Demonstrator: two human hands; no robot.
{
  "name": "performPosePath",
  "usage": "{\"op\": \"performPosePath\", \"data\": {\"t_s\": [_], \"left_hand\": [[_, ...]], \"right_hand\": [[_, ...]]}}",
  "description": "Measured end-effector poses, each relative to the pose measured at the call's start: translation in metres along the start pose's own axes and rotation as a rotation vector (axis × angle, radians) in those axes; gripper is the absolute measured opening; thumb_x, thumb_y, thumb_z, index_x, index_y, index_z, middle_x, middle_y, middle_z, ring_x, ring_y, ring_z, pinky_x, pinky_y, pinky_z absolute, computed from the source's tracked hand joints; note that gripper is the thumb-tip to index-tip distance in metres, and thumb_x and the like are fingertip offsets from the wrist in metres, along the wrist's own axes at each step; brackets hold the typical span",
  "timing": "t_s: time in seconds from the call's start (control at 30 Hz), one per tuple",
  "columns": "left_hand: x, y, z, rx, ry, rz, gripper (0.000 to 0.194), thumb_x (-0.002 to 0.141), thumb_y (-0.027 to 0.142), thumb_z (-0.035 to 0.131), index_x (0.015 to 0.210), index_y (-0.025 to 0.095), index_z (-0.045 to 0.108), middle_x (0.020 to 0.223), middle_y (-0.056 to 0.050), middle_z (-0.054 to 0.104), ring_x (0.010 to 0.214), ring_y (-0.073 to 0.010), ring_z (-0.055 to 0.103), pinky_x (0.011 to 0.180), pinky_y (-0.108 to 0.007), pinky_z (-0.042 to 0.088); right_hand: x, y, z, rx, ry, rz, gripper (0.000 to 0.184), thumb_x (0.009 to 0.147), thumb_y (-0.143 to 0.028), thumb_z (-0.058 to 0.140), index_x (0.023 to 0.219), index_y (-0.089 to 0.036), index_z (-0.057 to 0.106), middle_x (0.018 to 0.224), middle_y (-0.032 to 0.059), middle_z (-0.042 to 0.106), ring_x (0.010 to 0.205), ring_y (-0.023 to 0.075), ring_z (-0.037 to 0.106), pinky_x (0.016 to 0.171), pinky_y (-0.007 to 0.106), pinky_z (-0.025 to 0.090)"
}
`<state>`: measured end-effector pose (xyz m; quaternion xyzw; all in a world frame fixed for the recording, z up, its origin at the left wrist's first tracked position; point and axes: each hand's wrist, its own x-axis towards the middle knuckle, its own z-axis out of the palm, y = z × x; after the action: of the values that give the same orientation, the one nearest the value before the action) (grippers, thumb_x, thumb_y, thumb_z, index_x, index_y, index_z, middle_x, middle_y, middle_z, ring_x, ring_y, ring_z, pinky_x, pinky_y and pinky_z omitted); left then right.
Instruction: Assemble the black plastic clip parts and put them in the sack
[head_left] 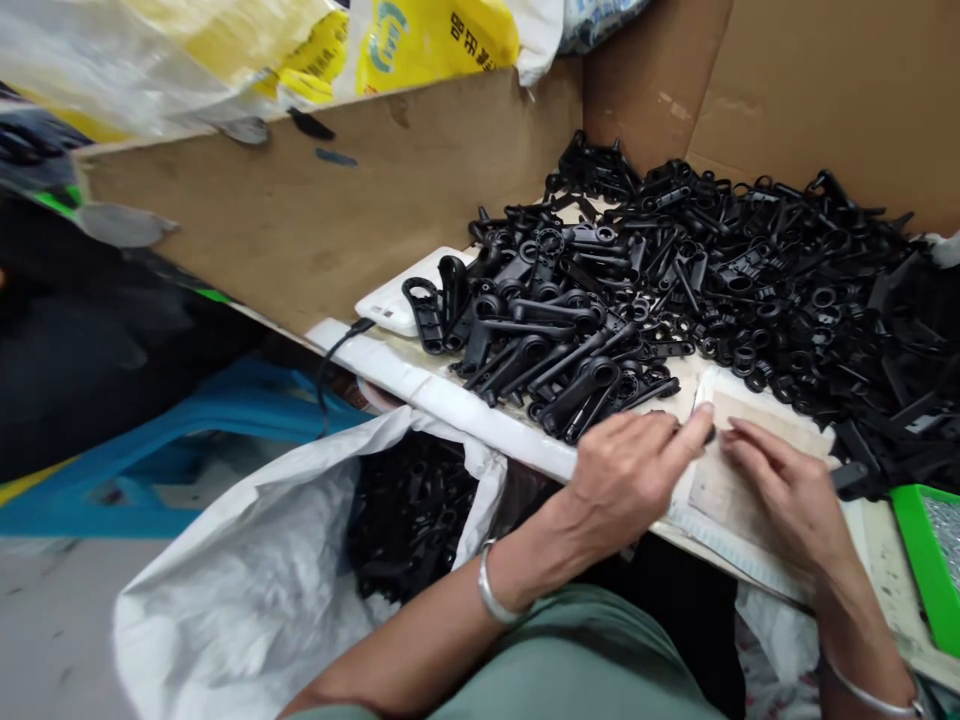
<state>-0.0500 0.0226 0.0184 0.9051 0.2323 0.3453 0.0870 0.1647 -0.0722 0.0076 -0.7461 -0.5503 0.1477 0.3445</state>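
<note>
My left hand [626, 475] is closed at the table's front edge, its index finger pointing right. A small dark piece shows at that fingertip, too little of it visible to name. Close by on the right, my right hand [787, 490] has its fingers drawn together over a worn beige pad [724, 490]; whatever they pinch, if anything, is hidden. The two hands' fingertips are a short gap apart. Behind them spreads a big heap of black plastic parts [675, 260], with long handle-like levers [566, 360] nearest my left hand and small rings [765, 345] beyond the pad.
An open white sack [247, 560] holding black parts [412, 510] hangs below the table edge at left. A white device [397, 300] with a cable lies beside the heap. A green tray [926, 570] of small shiny pieces stands at right. Cardboard [832, 100] walls the back.
</note>
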Motion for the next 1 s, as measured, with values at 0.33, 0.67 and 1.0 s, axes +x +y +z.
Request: {"op": "performPosePath", "data": {"t_s": [0.33, 0.67, 1.0], "left_hand": [[0.019, -0.043, -0.013, 0.390, 0.001, -0.229, 0.040, 0.101, 0.024, 0.039, 0.137, 0.013, 0.054, 0.139, -0.016, 0.059, 0.135, -0.0375, 0.049, 0.108, -0.078, 0.030], [0.014, -0.036, -0.011, 0.374, -0.058, -0.165, 0.038, 0.097, 0.031, 0.053, 0.131, 0.016, 0.057, 0.140, -0.016, 0.058, 0.136, -0.0373, 0.049, 0.107, -0.081, 0.025], [0.076, -0.052, -0.039, 0.467, -0.184, 0.048, 0.025, 0.099, 0.018, 0.042, 0.109, 0.013, 0.064, 0.116, -0.012, 0.070, 0.114, -0.0247, 0.061, 0.098, -0.043, 0.047]], "right_hand": [[0.101, 0.018, -0.006, -0.617, 0.216, -0.263, 0.031, 0.097, -0.033, 0.052, 0.117, -0.016, 0.068, 0.117, 0.0145, 0.068, 0.104, 0.0310, 0.064, 0.086, 0.045, 0.054], [0.114, 0.027, 0.004, -0.742, 0.131, -0.387, 0.023, 0.098, -0.028, 0.048, 0.091, -0.020, 0.069, 0.094, 0.0087, 0.070, 0.087, 0.0261, 0.061, 0.066, 0.036, 0.050], [0.050, 0.034, -0.032, -0.384, 0.153, -0.344, 0.034, 0.098, -0.046, 0.049, 0.100, -0.022, 0.072, 0.099, 0.0066, 0.075, 0.087, 0.0261, 0.071, 0.082, 0.041, 0.055]]}}
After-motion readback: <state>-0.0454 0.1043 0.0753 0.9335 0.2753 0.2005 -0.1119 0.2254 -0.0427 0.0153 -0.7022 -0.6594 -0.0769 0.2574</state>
